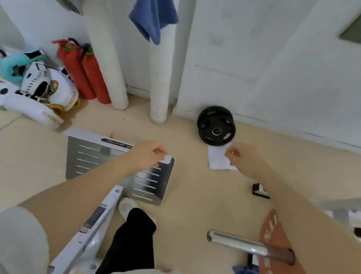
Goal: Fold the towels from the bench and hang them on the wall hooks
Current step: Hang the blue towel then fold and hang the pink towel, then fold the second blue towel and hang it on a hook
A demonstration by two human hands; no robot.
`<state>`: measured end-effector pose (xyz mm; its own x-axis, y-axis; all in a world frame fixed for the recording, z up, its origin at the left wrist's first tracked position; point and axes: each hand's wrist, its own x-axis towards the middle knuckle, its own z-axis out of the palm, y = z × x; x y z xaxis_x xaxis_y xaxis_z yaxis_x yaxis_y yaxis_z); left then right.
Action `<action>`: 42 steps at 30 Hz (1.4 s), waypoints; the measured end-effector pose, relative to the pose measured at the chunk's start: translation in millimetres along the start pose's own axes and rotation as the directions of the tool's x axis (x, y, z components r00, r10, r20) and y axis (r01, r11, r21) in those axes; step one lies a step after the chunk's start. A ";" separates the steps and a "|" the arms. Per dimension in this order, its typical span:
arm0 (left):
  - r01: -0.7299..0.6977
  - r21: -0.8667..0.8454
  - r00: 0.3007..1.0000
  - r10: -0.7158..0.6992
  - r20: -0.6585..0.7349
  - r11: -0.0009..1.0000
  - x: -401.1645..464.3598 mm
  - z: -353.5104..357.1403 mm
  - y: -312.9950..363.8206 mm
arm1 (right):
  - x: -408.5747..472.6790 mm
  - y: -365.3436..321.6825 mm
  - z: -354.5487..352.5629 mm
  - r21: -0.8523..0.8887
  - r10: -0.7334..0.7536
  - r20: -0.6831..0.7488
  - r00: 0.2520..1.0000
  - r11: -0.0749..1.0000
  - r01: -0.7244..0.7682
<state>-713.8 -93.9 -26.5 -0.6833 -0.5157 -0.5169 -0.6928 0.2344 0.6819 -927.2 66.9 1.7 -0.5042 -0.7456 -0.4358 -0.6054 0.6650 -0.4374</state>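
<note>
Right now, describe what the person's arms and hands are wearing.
Both forearms are bare. The left arm's light grey sleeve is pushed up near the elbow. The left hand shows no jewellery. The right hand wears what looks like a thin ring; no gloves.
</note>
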 end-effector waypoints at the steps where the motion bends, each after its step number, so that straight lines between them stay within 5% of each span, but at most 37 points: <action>1: -0.009 0.007 0.999 0.009 0.041 1.000 -5.3 26.1 4.0 | -22.8 23.4 6.1 0.009 0.055 0.008 0.998 0.998 -0.055; 7: -0.042 0.031 0.955 0.031 0.296 0.999 -46.6 158.5 24.6 | -151.8 134.1 37.5 0.049 0.276 0.038 0.960 0.959 -0.278; 15: -0.108 0.134 0.863 0.026 0.505 0.985 -43.9 247.3 31.8 | -225.6 209.0 89.3 0.294 0.593 -0.004 0.805 0.770 -0.566; 25: -0.003 0.084 0.910 -0.032 0.413 0.996 -54.0 315.9 39.9 | -280.7 260.8 133.9 0.272 0.589 0.101 0.802 0.759 -0.592; 34: 0.260 -0.038 0.934 -0.241 0.263 0.965 -81.1 476.5 -57.9 | -280.6 372.5 239.3 0.146 0.305 0.302 0.903 0.921 -0.360; 37: 0.247 -0.049 0.943 -0.228 0.242 0.968 -78.3 513.0 -83.2 | -260.2 400.5 286.8 0.060 0.311 0.375 0.873 0.932 -0.357; 42: 0.040 0.193 0.933 -0.106 0.343 0.980 -31.4 581.2 -152.9 | -215.2 454.0 408.9 0.001 0.364 0.416 0.833 0.916 -0.401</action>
<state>-720.4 365.4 -415.3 -0.6434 -0.2232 -0.7323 -0.7511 0.3685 0.5477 -841.7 546.9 -424.7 -0.3840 -0.3613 -0.8497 -0.3519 0.9081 -0.2271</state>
